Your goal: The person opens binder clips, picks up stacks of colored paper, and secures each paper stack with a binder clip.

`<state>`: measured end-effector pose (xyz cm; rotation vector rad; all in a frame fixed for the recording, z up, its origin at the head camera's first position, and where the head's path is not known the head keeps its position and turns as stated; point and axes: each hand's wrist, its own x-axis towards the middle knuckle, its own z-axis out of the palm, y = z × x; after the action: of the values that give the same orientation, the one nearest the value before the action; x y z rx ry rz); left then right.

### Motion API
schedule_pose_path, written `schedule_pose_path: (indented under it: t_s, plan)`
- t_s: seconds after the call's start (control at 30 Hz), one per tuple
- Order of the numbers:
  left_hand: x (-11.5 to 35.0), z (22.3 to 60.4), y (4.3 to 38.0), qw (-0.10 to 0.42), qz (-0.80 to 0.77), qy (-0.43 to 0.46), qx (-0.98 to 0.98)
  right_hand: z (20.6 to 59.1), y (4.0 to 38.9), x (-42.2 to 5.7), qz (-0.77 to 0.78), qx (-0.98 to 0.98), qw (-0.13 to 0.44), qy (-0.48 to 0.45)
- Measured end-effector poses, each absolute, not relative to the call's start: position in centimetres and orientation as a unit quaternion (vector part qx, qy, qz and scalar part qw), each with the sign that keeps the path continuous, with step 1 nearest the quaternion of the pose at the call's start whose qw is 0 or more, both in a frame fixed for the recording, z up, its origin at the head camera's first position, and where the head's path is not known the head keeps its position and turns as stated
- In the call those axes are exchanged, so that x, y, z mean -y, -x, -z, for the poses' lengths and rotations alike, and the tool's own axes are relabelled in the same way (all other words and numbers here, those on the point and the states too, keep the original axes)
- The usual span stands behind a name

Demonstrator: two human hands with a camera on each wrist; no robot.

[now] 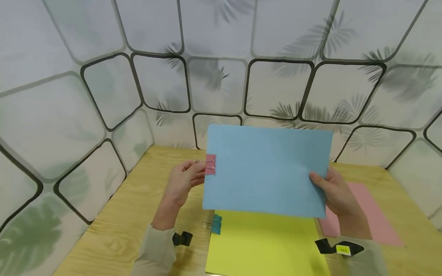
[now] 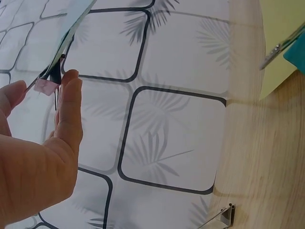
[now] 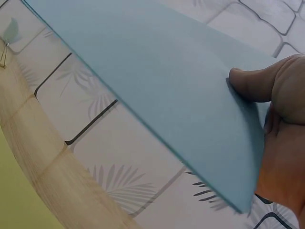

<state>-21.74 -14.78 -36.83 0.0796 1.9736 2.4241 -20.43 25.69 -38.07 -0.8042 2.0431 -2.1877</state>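
A light blue stack of paper (image 1: 266, 172) is held up above the table, with a pink binder clip (image 1: 210, 165) on its left edge. My left hand (image 1: 181, 182) pinches the wire handles of this clip between thumb and fingers; in the left wrist view the pink clip (image 2: 46, 86) sits between the fingertips. At the opposite edge, my right hand (image 1: 342, 191) grips the blue paper, thumb on the front face and the other fingers behind it. The right wrist view shows that thumb (image 3: 252, 85) lying on the blue paper (image 3: 167, 90).
Yellow paper (image 1: 266, 245) lies on the wooden table (image 1: 138, 207) below, with a teal binder clip (image 1: 216, 224) on its left edge. A pink sheet (image 1: 373, 214) lies to the right. A small metal clip-like piece (image 2: 226, 217) shows low in the left wrist view. Patterned walls (image 1: 217, 84) surround the table.
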Motion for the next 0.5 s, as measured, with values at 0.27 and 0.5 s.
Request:
schedule_pose_path:
  t_s: [0.27,0.5]
  plan:
    - [15.4,36.82,21.6,0.017,-0.754,-0.046,-0.655,37.79,20.52,-25.68,0.665,-0.709,-0.014,0.233]
    - [15.7,36.9,21.6,0.041,-0.76,-0.049,-0.646,38.15,20.37,-25.6,0.682,-0.702,-0.012,0.207]
